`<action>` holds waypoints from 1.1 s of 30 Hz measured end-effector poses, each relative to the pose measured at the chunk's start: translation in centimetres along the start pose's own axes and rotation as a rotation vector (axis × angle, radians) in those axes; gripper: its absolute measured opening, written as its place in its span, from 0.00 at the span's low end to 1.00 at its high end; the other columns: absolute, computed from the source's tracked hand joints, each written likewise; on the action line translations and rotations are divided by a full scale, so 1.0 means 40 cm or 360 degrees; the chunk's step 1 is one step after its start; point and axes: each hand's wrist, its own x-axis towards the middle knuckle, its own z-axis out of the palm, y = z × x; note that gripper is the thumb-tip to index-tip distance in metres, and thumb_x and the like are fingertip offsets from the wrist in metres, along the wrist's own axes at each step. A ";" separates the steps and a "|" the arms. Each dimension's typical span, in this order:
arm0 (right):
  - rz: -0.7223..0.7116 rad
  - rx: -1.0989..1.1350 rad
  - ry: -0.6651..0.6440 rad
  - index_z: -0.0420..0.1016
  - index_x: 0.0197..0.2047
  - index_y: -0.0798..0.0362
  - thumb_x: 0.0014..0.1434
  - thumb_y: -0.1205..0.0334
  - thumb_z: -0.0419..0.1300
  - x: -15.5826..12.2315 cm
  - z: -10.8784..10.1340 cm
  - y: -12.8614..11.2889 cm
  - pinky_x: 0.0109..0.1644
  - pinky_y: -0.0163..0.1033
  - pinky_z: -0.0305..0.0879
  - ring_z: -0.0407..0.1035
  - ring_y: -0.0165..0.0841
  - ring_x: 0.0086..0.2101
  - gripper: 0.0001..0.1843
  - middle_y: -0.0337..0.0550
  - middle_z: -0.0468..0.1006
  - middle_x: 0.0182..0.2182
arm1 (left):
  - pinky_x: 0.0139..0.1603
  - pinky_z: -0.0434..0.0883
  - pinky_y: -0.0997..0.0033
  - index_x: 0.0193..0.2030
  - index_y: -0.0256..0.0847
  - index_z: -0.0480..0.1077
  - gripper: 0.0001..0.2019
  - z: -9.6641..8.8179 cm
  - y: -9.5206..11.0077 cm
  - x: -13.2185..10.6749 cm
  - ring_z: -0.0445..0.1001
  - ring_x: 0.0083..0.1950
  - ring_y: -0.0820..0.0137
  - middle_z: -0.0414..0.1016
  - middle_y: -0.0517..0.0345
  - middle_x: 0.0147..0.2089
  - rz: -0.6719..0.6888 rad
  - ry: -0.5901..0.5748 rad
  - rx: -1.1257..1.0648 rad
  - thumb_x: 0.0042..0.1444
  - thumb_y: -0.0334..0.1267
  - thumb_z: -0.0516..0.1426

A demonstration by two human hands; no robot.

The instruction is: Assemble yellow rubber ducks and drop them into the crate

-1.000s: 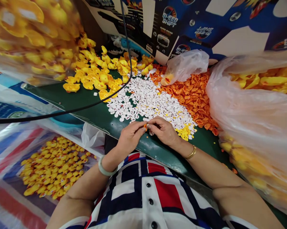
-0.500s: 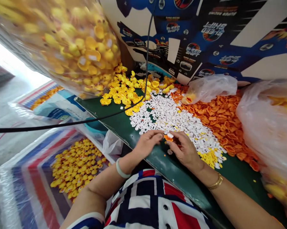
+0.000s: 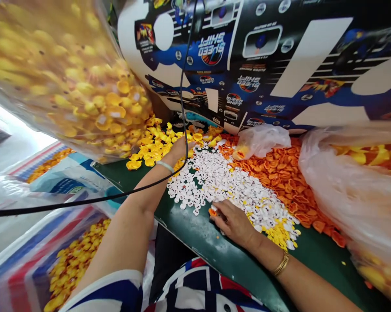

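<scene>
My left hand [image 3: 179, 147] reaches far across the green table [image 3: 195, 242] into the heap of yellow duck bodies [image 3: 153, 143]; its fingers are hidden among them. My right hand [image 3: 232, 221] rests at the near edge of the pile of small white eye pieces [image 3: 221, 182], fingers pinched on a small orange beak piece [image 3: 212, 212] with a white piece against it. A heap of orange beak pieces [image 3: 280, 173] lies to the right of the white pile. A small cluster of yellow bits [image 3: 278, 232] sits near my right wrist.
A big clear bag of yellow ducks [image 3: 59, 73] hangs at upper left; another plastic bag [image 3: 354, 190] lies at right. A small crumpled bag [image 3: 263, 138] rests on the orange heap. Printed blue cartons [image 3: 263, 65] stand behind. A black cable [image 3: 85, 201] crosses. Finished ducks [image 3: 75, 255] lie on a striped sheet below.
My left hand left the orange piece and stretched forward to the yellow duck heap. My right hand stayed low at the white pile with the piece. The view tilted upward.
</scene>
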 end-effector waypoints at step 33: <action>0.0037 0.0625 0.0134 0.73 0.55 0.48 0.67 0.53 0.58 -0.006 -0.136 -0.017 0.49 0.42 0.72 0.71 0.34 0.46 0.16 0.47 0.72 0.48 | 0.41 0.73 0.69 0.42 0.37 0.74 0.21 0.172 0.175 -0.541 0.77 0.38 0.67 0.79 0.54 0.38 -0.0690 -0.0393 -0.2298 0.47 0.49 0.67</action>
